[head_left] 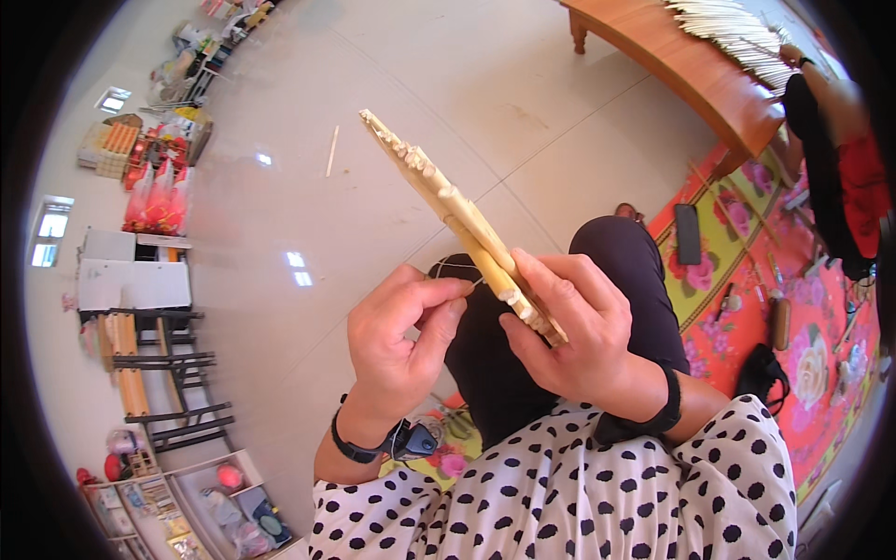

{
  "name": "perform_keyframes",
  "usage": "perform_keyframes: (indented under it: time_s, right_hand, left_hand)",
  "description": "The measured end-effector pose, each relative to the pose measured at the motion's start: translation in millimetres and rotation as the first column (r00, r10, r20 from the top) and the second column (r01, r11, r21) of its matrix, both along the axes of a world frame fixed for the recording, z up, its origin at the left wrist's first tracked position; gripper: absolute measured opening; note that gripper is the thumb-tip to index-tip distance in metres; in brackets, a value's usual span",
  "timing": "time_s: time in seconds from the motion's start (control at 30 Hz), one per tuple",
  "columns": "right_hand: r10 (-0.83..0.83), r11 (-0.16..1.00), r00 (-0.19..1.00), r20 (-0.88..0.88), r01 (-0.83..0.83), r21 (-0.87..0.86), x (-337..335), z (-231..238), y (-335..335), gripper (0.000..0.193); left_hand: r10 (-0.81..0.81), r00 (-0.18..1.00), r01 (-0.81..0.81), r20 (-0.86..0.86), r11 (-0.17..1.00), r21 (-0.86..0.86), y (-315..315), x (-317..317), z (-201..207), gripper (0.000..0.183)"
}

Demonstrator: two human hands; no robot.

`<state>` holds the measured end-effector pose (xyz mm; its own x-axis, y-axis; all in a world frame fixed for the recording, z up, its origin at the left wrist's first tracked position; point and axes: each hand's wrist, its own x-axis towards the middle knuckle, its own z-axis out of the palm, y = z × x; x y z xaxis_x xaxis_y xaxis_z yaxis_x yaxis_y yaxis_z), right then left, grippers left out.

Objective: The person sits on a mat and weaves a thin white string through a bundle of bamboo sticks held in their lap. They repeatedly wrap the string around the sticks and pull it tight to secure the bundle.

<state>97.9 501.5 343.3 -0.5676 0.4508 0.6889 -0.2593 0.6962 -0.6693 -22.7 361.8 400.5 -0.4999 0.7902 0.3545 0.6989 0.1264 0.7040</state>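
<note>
Okay, stalk bundle [464, 222] is up in mid-air over the dark trousers [481, 359], slanting away to the upper left. Right grip [583, 322] is closed on it near the lower end, thumb against fingers, probably so the pale yellow stalks sit tight together and the rest sticks out free. Left grip [401, 327] is pinched shut, thumb to index finger, on a thin thread [455, 266] just beside the bundle; likely a fine pinch because the strand is so slender. Can't tell how the thread runs round the stalks.

Elsewhere: wooden bench [674, 61], upper right, carries a row of pale sticks [733, 37], laid side by side, presumably for easy picking; a co-worker's hand [790, 54] is at their far end. Phone [687, 233] lies flat on the floral mat [719, 331], right side. One loose stick [332, 151] is on the tiled floor [560, 121], well apart.
</note>
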Motion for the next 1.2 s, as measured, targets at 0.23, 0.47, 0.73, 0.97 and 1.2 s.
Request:
perform_keyframes:
  time_s: [0.23,0.47,0.73,0.97,1.2]
  right_hand:
    - [0.062,0.995,0.994,-0.094,-0.070,-0.078,-2,-11,-4,0.050]
    - [0.137,0.988,0.980,-0.143,-0.145,-0.051,-6,-13,-3,0.050]
    - [0.139,0.976,0.978,-0.158,-0.162,-0.146,-3,-18,7,0.053]
    - [0.174,0.962,0.975,-0.135,-0.198,-0.188,2,-17,15,0.059]
    - [0.175,0.966,0.975,-0.137,-0.197,-0.167,2,-19,19,0.059]
  left_hand:
    - [-0.010,1.000,0.010,-0.001,0.996,-0.094,-13,0,8,0.013]
    - [0.029,0.992,-0.045,-0.126,0.992,-0.121,-15,8,9,0.013]
    - [-0.033,0.997,0.015,-0.064,0.966,-0.259,-3,5,24,0.007]
    - [0.042,0.992,0.033,0.120,0.828,-0.559,-10,3,49,0.009]
    - [0.016,0.998,0.026,0.062,0.776,-0.631,4,6,63,0.012]
